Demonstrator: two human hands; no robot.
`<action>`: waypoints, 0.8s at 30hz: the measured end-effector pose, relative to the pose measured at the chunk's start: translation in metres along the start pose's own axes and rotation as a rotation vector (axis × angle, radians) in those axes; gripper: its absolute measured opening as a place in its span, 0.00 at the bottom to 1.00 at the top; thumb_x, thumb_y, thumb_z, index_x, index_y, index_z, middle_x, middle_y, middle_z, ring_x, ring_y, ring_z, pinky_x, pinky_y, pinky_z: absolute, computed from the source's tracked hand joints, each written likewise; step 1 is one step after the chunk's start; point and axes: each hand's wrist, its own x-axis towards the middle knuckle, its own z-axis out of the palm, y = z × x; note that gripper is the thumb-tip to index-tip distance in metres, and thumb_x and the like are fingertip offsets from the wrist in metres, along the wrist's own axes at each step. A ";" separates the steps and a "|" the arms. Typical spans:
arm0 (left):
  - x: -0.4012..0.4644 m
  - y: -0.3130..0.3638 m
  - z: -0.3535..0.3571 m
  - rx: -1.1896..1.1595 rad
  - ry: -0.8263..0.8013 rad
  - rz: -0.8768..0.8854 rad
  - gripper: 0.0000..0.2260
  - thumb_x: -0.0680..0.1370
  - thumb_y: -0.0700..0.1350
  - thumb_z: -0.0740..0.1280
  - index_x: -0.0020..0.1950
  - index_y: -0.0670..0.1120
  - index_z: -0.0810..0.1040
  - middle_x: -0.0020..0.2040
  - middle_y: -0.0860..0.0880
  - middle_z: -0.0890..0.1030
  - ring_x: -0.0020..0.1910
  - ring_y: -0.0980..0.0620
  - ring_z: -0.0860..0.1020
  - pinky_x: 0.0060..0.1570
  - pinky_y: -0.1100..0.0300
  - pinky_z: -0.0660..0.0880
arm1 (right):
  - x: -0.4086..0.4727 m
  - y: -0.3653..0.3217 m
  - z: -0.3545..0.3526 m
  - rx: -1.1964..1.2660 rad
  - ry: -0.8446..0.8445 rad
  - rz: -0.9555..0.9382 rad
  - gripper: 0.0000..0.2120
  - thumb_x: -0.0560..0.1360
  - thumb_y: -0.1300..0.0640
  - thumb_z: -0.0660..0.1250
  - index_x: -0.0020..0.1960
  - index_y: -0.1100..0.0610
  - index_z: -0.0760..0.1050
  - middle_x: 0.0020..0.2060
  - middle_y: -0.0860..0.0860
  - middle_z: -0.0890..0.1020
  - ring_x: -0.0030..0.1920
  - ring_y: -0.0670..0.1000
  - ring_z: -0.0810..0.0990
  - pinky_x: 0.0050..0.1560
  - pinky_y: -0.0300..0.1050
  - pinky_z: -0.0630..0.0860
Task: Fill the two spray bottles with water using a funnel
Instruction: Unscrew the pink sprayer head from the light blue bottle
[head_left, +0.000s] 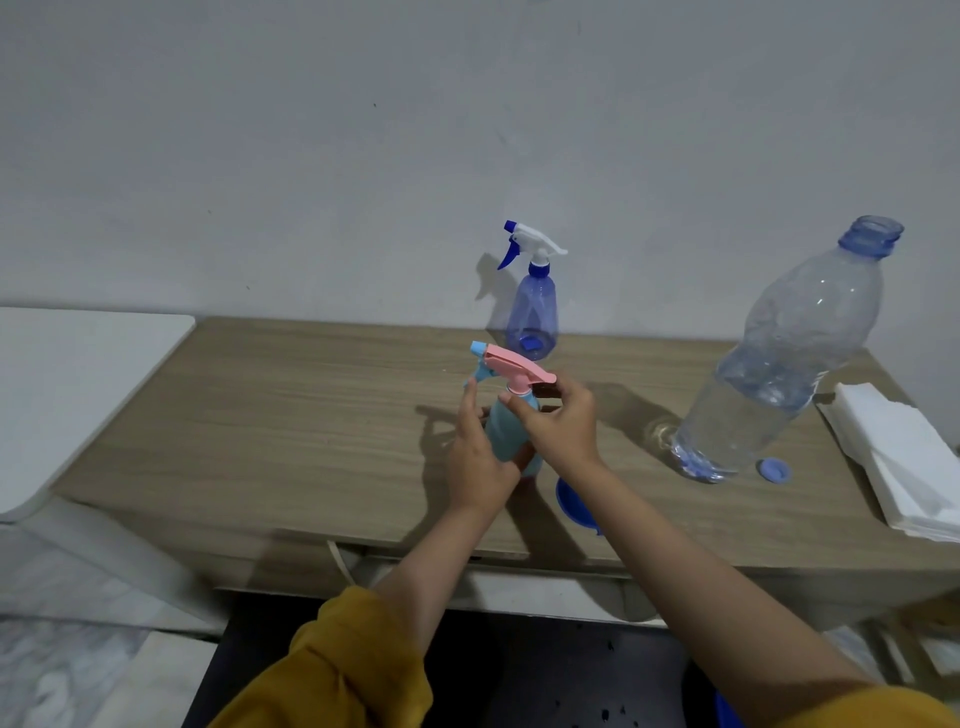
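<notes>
Two hands work at a light blue spray bottle (506, 434) standing upright on a wooden table (260, 415).

The left hand (475, 457) wraps the bottle's body; the right hand (558, 423) pinches the collar under its pink trigger head (514, 366), likely to twist it. Its long axis runs straight up between both hands. A blue funnel (571, 501) lies just beside, nearer the right hand. A second, blue spray bottle (532, 312) stands behind; the open water bottle (779, 364) stands to the right.

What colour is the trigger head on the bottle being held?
Pink, with a light blue nozzle and trigger; the spray head shows best in the head view.
</notes>
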 end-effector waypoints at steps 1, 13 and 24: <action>0.000 0.000 0.000 -0.008 -0.003 0.001 0.46 0.66 0.40 0.74 0.77 0.49 0.50 0.59 0.45 0.75 0.54 0.47 0.77 0.44 0.58 0.73 | 0.000 0.001 0.000 -0.009 0.000 -0.012 0.17 0.67 0.54 0.77 0.53 0.58 0.80 0.45 0.50 0.84 0.46 0.46 0.81 0.43 0.37 0.77; 0.001 0.001 0.003 -0.035 0.001 -0.039 0.47 0.65 0.40 0.76 0.76 0.49 0.52 0.59 0.46 0.74 0.54 0.47 0.77 0.44 0.54 0.75 | 0.002 0.002 0.005 -0.061 0.013 -0.046 0.21 0.63 0.51 0.80 0.51 0.56 0.78 0.43 0.48 0.82 0.44 0.44 0.80 0.44 0.33 0.75; 0.001 0.008 -0.004 0.134 -0.030 -0.031 0.39 0.68 0.42 0.74 0.75 0.48 0.58 0.66 0.48 0.72 0.61 0.49 0.73 0.44 0.64 0.67 | 0.008 0.003 -0.008 -0.021 -0.245 0.006 0.19 0.70 0.56 0.75 0.60 0.56 0.77 0.51 0.49 0.82 0.50 0.42 0.78 0.48 0.33 0.71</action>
